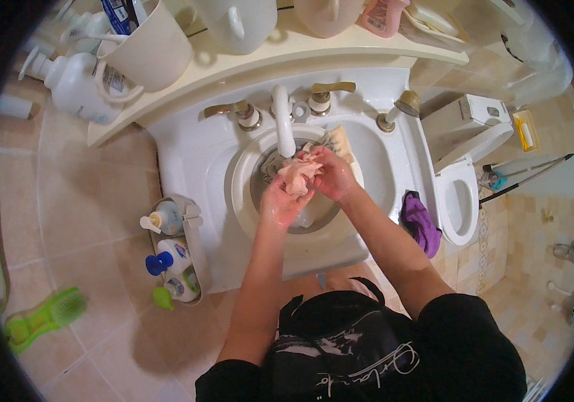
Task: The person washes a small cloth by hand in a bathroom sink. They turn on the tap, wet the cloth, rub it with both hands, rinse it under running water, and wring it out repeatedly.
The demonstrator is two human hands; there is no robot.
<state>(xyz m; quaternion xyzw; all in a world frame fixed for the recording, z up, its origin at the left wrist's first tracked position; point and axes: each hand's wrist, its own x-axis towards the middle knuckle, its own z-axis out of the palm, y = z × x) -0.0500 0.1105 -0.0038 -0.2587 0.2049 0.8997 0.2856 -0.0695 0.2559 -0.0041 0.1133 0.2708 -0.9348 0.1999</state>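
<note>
Both hands hold a wet, crumpled pink cloth [298, 176] above a round basin [242, 201] set in the white sink. My left hand [283, 203] grips the cloth from its lower left. From the right, my right hand [336, 176] has its fingers bunched into the fabric. Just above the cloth is the white faucet spout [283, 120]; whether water runs from it I cannot tell. A grey patterned cloth [269, 166] lies in the basin behind my hands. Over the basin's upper right rim hangs a pale yellow cloth [341, 143].
Brass-coloured tap handles [333, 87] flank the spout. A purple cloth [421, 226] drapes over the sink's right edge, beside a toilet [460, 201]. A caddy [196, 251] with several bottles hangs at the left. Mugs [239, 25] and bottles stand on the shelf [267, 58] above.
</note>
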